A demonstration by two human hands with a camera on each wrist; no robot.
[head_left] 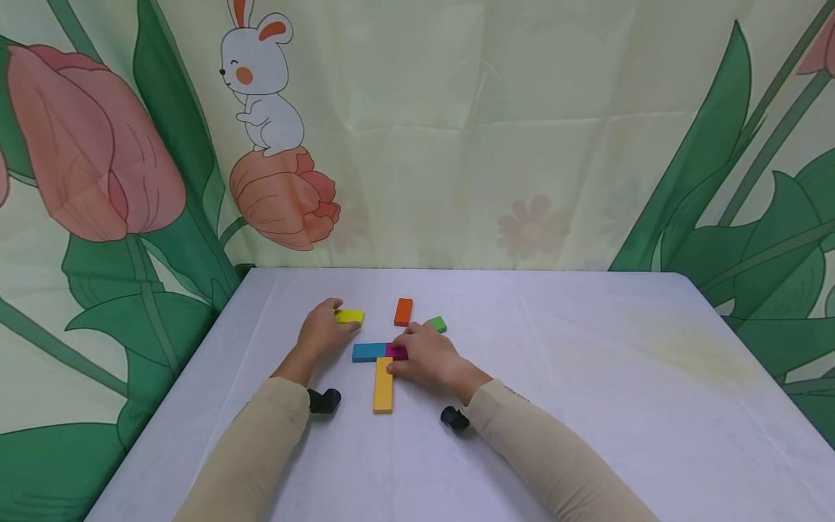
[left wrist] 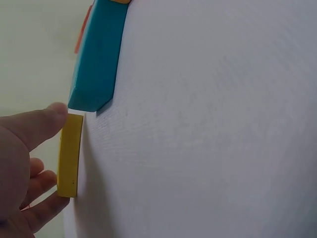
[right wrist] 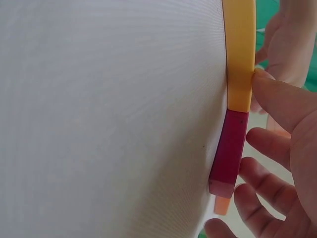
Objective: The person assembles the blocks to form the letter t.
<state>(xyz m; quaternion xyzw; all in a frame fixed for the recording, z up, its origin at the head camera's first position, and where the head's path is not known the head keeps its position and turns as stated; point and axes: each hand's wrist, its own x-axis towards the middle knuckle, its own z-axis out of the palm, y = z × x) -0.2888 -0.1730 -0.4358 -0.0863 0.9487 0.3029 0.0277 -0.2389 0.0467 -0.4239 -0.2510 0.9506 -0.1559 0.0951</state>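
My left hand pinches a small yellow block on the table, its thumb at one end and fingers at the other in the left wrist view. In front of it lies a blue block, end to end with a magenta block. A longer yellow-orange block meets their joint from the near side, forming a T. My right hand rests at this joint. Its thumb touches the yellow-orange block and a finger touches the magenta block; the hand covers the magenta block's right end in the head view.
Behind the T lie a red-orange block and a green block, the latter partly hidden by the right hand. Black wrist devices sit under both sleeves. A white cloth covers the table, with a printed curtain behind.
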